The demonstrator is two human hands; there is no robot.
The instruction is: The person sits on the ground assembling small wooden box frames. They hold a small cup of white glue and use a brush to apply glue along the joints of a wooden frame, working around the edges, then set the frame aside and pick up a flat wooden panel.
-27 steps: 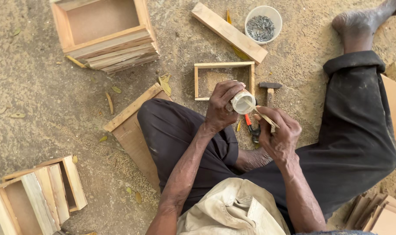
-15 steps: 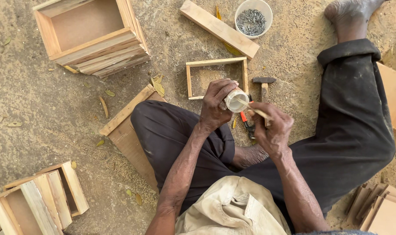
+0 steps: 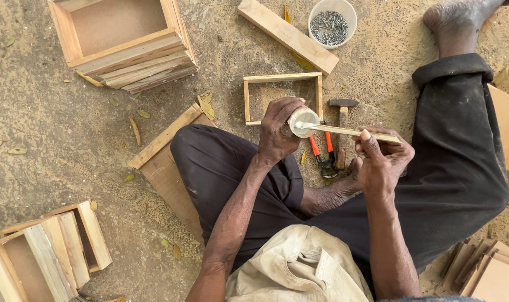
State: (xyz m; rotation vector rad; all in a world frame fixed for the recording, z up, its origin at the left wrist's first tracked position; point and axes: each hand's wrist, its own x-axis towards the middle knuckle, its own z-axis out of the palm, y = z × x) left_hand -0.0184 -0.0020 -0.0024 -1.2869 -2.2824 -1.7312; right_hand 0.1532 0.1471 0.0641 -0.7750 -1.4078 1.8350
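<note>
My left hand grips a small white glue bottle, its round end pressed against one end of a thin wooden strip. My right hand holds that strip by its other end, level above my crossed legs. Beneath the strip lie red-handled pliers and a hammer on the sandy ground. A small open wooden frame lies just beyond my left hand.
A white bowl of nails and a loose plank lie at the top. Wooden boxes stand at upper left and lower left. A flat board lies by my left knee, stacked boards at lower right.
The strip has swung from short and tilted to lying level between both hands, my right hand now further right. The camera has shifted slightly; the bottle stays in my left hand.
</note>
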